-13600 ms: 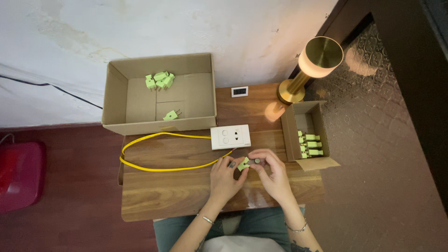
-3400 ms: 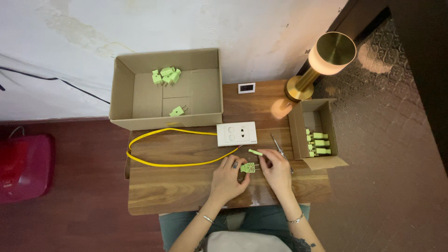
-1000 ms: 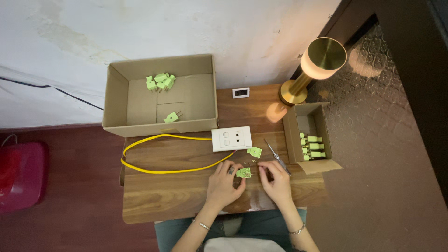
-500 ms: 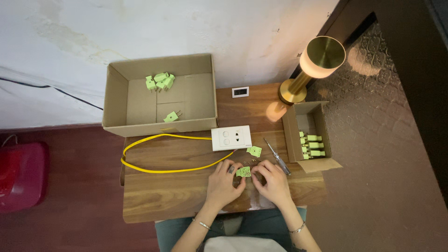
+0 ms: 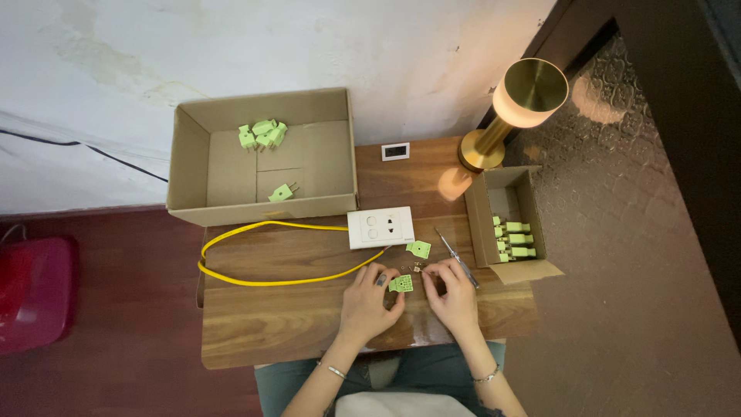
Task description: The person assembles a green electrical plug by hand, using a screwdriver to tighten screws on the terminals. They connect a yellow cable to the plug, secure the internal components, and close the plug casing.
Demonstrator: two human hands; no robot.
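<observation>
My left hand [image 5: 370, 303] pinches a small flat light-green plastic plug half [image 5: 400, 283] by its left side. My right hand [image 5: 451, 292] sits just right of it with its fingers curled in close; I cannot tell if they hold anything. Both hands rest on the smooth brown wooden table [image 5: 270, 324], near its front edge.

Just above my hands lie some tiny metal bits [image 5: 417, 268], too small to make out. Past them is another green plastic plug piece [image 5: 419, 249], touching the lower right corner of the white square wall socket [image 5: 380, 228]. A thin screwdriver [image 5: 455, 257] lies slanted beside my right hand.

A bendy yellow cable [image 5: 262, 274] loops out left of my left hand; the wood below that loop is open room.

Right of my right hand a small open cardboard box [image 5: 482, 224] holds more green plugs, right at the table's edge. Far up and left stands a big cardboard box [image 5: 193, 154] with green plugs inside. Up and right glows a shiny gold lamp [image 5: 525, 96].
</observation>
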